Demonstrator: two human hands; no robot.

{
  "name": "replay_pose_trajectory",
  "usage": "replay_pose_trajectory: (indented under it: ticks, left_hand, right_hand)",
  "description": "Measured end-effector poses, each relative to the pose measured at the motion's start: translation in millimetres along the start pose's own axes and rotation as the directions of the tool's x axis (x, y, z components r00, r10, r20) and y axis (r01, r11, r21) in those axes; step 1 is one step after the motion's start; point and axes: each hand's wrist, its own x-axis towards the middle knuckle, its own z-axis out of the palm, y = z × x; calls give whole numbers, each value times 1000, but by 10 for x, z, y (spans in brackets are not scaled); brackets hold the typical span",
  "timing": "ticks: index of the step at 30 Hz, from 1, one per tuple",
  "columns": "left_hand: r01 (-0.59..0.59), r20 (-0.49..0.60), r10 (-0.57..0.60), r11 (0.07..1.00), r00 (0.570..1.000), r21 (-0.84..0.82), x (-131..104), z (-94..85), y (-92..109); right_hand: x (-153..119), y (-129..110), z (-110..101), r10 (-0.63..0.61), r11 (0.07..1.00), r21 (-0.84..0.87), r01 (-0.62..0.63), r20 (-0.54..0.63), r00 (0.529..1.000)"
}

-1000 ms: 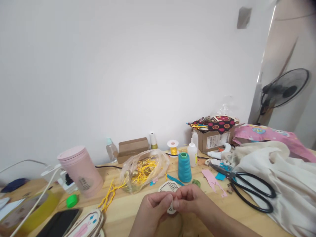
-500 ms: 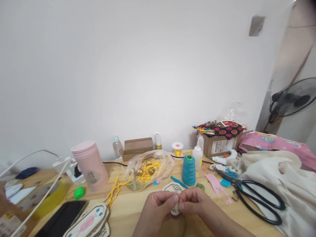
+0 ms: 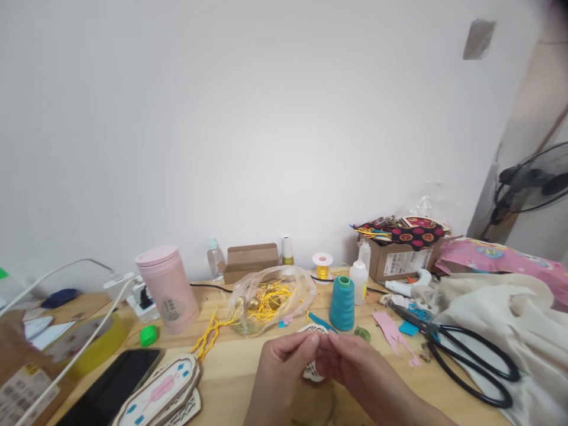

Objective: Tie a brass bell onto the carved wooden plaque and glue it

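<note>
My left hand [image 3: 284,361] is closed in a pinch, thumb against index finger, on a cream lattice-cut wooden piece [image 3: 312,371]. Parts of this piece show above and below my fingertips; its middle is hidden. My right hand [image 3: 355,361] meets the left at the fingertips, its fingers curled together over the piece's right side. Whatever lies between the right fingertips is too small or covered to make out. Just behind the hands stands a teal thread cone [image 3: 342,305], with a teal strip [image 3: 320,321] and a small green lump [image 3: 362,333] near it.
Black-handled scissors [image 3: 474,361] lie at right beside white cloth [image 3: 470,302] and a pink strip [image 3: 393,332]. A plastic bag [image 3: 306,290] of yellow cords sits behind. At left are a pink tumbler [image 3: 167,290], a phone [image 3: 110,384] and stacked decorated wooden pieces [image 3: 160,387].
The view has shifted slightly left. The wooden piece now looks narrower and more tilted between the hands. My right fingers have straightened somewhat and turned, their tips still against the left hand.
</note>
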Motion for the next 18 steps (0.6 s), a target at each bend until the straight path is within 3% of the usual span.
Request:
replay_pose_trajectory:
  ticks: [3, 7, 12, 18]
  left_hand:
    - [-40, -18, 41, 998, 999, 57, 5, 15, -15]
    - [1, -90, 6, 997, 996, 73, 13, 16, -84]
    - [57, -128, -52, 998, 990, 37, 19, 21, -134]
    - [133, -157, -151, 984, 976, -117, 14, 21, -162]
  right_hand:
    - [-1, 13, 15, 0, 1000, -23, 1, 8, 1000]
    - [-33, -25, 31, -16, 998, -66, 15, -3, 1000]
    - [-45, -36, -8, -37, 994, -106, 38, 7, 999]
    - [-36, -92, -11, -95, 953, -291, 79, -40, 995]
